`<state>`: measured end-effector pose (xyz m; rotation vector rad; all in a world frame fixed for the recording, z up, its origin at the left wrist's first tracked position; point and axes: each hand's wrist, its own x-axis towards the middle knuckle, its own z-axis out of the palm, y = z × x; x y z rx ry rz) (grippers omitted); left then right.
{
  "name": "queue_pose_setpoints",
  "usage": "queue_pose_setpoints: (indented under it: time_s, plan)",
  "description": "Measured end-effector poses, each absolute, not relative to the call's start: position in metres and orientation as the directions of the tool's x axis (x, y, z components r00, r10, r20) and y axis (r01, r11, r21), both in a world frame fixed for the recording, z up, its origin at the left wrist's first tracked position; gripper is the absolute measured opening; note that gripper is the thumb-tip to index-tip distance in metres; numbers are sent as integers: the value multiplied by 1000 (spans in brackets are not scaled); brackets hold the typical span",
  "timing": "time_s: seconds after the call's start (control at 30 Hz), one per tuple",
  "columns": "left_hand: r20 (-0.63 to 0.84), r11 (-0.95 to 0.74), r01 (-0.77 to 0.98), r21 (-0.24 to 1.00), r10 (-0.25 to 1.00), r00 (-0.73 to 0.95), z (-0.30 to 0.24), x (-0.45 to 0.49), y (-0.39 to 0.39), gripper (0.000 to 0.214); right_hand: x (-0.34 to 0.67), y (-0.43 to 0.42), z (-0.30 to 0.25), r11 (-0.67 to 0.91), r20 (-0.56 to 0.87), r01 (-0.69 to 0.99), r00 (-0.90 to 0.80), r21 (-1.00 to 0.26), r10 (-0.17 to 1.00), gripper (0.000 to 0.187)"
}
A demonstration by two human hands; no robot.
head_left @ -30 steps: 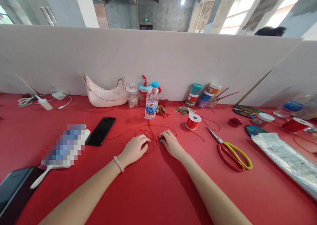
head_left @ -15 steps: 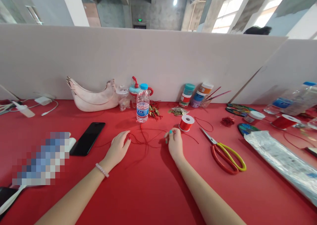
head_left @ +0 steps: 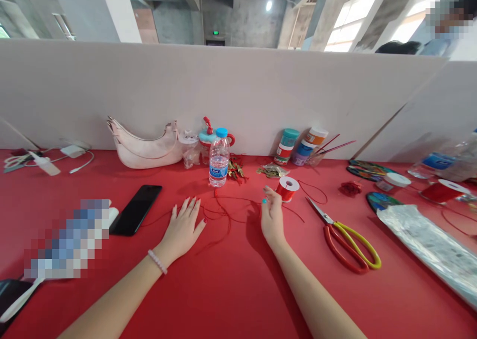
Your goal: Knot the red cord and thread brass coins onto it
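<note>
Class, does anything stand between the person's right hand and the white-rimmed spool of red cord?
Nothing visible does. The right hand is close by the left side of the spool; whether they touch is unclear. The clear plastic bottle with a blue cap stands farther left, out of the way.

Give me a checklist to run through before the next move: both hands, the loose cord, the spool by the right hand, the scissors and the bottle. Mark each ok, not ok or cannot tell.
1. Left hand free: ok, fingers spread, palm down, nothing gripped.
2. Right hand free: cannot tell; its fingers are partly hidden near the spool.
3. Red cord laid out straight: not ok, it lies in loose, crossing loops between the hands.
4. Spool standing on its end: ok.
5. Scissors out of the hands: ok, lying on the table right of the spool.
6. Bottle upright and capped: ok.
</note>
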<state>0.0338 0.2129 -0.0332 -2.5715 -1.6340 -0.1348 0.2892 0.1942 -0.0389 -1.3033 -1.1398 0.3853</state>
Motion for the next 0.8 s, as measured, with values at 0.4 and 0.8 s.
queue_pose_setpoints:
  time_s: [0.4,0.8]
  plan:
    - [118,-293,954,-59,947,298,-27,36,210,67,286,192,-40,29,236,530,327,-847,915,59]
    - [130,-350,935,-52,926,354,-29,36,210,65,287,190,-43,96,363,689,254,-719,897,58]
